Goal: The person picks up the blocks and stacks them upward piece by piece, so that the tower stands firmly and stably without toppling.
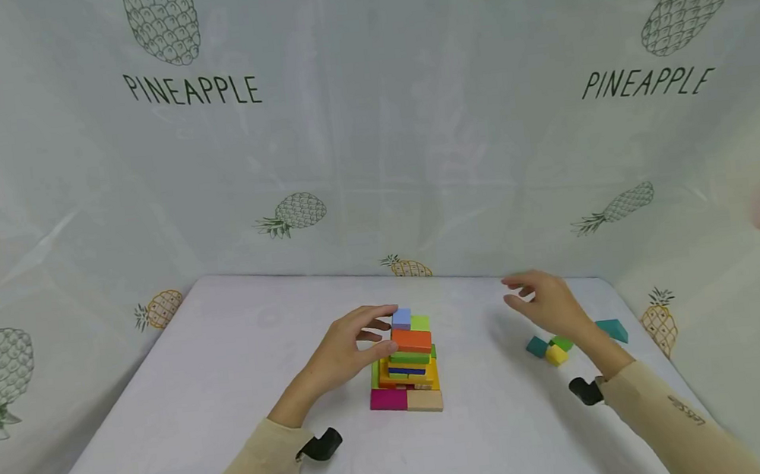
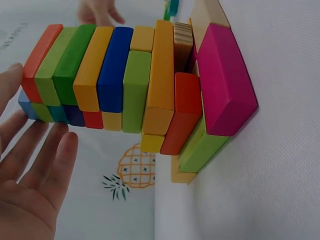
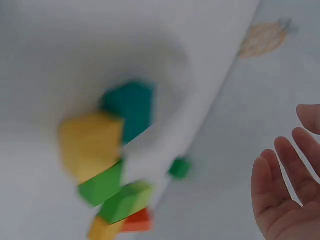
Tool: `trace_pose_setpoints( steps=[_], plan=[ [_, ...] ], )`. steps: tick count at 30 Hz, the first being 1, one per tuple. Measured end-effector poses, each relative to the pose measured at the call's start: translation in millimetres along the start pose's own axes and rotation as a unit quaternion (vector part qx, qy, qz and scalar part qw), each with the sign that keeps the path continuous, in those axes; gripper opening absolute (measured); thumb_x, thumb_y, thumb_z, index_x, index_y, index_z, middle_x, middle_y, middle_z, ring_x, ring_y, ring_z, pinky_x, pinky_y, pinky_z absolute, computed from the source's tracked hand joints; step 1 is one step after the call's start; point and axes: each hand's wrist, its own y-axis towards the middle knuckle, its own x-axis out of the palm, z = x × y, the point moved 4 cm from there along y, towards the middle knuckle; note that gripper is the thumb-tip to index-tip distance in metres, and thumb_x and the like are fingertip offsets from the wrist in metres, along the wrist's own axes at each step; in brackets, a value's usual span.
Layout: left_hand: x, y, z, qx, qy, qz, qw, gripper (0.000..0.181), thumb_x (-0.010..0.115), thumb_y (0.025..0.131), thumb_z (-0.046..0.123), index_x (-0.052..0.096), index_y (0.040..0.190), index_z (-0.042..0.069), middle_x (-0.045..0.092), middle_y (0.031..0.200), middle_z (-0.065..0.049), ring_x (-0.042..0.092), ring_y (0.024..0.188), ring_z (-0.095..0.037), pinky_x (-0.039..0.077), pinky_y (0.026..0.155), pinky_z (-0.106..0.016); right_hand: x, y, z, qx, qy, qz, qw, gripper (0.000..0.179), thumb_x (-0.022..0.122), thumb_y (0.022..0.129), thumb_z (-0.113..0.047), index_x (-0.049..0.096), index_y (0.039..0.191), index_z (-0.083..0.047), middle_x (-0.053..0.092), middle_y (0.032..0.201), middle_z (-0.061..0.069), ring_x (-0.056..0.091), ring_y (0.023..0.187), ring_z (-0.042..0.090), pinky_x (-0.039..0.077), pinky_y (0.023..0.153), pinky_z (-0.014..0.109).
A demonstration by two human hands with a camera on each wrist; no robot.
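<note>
A tower of coloured wooden blocks (image 1: pixel 411 358) stands mid-table, wider at the bottom, with a magenta block (image 2: pixel 227 85) and a beige block (image 1: pixel 425 401) at its front base. At its top are a light blue block (image 1: pixel 401 319), a light green block (image 1: pixel 420 323) and an orange-red block (image 1: pixel 411 340). My left hand (image 1: pixel 346 351) is at the tower's upper left side, thumb tip right at the orange-red block and fingers loosely extended beside the small top blocks. Over on the right, my right hand (image 1: pixel 546 305) hovers with loosely bent fingers and holds nothing.
Below the right hand lie loose blocks: a teal one (image 1: pixel 537 346), a yellow one (image 1: pixel 556 356) and a green one (image 1: pixel 561 342). A larger teal block (image 1: pixel 613 330) lies near the table's right edge. Pineapple-printed sheeting (image 1: pixel 368 116) hangs behind the white table (image 1: pixel 252 333).
</note>
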Motion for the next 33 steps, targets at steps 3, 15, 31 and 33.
trace_pose_setpoints(
  steps=[3,15,31,33],
  plan=[
    [0.0,0.1,1.0,-0.003,0.000,-0.001,1.0000,0.062,0.077,0.099,0.037,0.055,0.155,0.022,0.062,0.145,0.004,0.067,0.124,-0.023,0.058,0.104,-0.038,-4.6,1.9,43.3,0.035,-0.019,-0.013,0.9991,0.038,0.075,0.100,-0.016,0.069,0.132,0.004,0.069,0.128,0.028,0.070,0.104,0.045,0.060,0.086,0.058],
    [-1.1,-1.4,-2.5,-0.006,-0.015,-0.001,0.9999,0.061,0.077,0.099,0.038,0.055,0.155,0.025,0.062,0.146,0.004,0.066,0.126,-0.029,0.058,0.104,-0.042,20.1,30.2,113.7,0.089,-0.022,-0.116,0.9891,0.052,0.069,0.101,-0.011,0.054,0.147,0.009,0.054,0.145,0.036,0.056,0.125,0.054,0.051,0.100,0.068],
    [-0.1,0.2,-1.7,-0.005,0.002,-0.005,1.0000,0.060,0.077,0.099,0.038,0.056,0.155,0.027,0.061,0.147,0.007,0.067,0.123,-0.020,0.058,0.103,-0.034,36.8,34.7,107.7,0.066,-0.019,-0.134,0.9887,0.050,0.072,0.097,-0.005,0.060,0.144,0.006,0.063,0.139,0.030,0.062,0.119,0.048,0.054,0.098,0.064],
    [-0.2,-0.1,-1.9,-0.007,0.002,-0.004,1.0000,0.061,0.076,0.099,0.038,0.056,0.155,0.025,0.061,0.147,0.007,0.067,0.123,-0.020,0.058,0.103,-0.034,37.6,35.9,105.1,0.058,-0.014,-0.140,0.9884,0.053,0.073,0.096,-0.004,0.057,0.146,0.008,0.059,0.142,0.032,0.061,0.121,0.051,0.053,0.100,0.065]
  ],
)
